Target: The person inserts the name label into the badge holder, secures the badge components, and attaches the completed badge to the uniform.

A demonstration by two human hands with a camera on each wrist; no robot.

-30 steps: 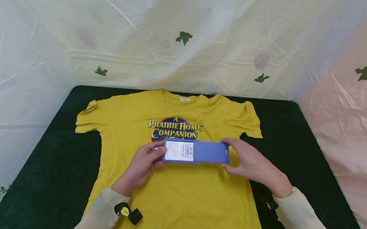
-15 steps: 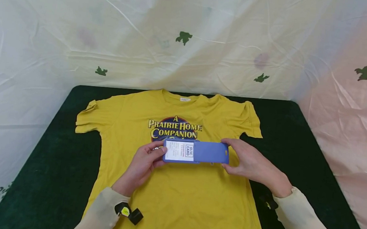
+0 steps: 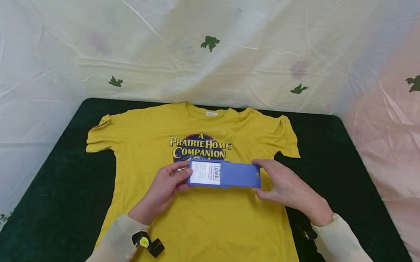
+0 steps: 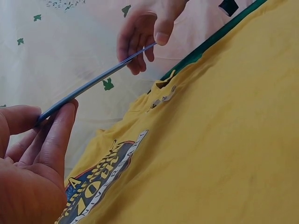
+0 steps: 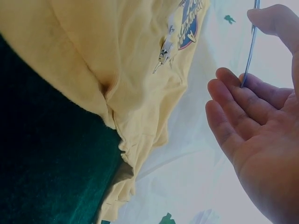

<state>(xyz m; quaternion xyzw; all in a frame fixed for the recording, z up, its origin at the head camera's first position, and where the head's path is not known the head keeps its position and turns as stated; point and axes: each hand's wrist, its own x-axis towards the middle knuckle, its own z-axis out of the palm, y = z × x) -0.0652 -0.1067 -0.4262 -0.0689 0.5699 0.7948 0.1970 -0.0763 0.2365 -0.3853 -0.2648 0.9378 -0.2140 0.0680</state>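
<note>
**A flat blue plastic card holder [image 3: 230, 174] is stretching from left to right**

The holder is hanging above a yellow cloth T-shirt [image 3: 202, 225], which is lying spread on a dark green tabletop [image 3: 41, 200]. Its long axis is running left to right between the hands, and neither hand is nearer, since both are touching it. The left hand [image 3: 166, 185] is gripping the left end, thumb on the face and fingers beneath. The right hand [image 3: 287, 186] is pinching the right end across its short side, thumb and fingertips standing apart on the near and far edges, the remaining fingers extending loosely.

What seems to be counting most is the lengthwise offset: a plain blue panel [image 3: 241, 175] is reaching rightward beyond the section framing a white printed label [image 3: 205, 173].

On that label I'm reading "CARD"; the line above it is running partly cut off, and the finer print is defeating me. Just past the holder's far edge, a round dark blue chest print [image 3: 200, 146] is spelling "A PRAIRIE HOME COMPANION" in yellow. Its lower part is being hidden from above. A small white neck tag [image 3: 212, 114] at the far side is carrying marks too tiny to read.
</note>
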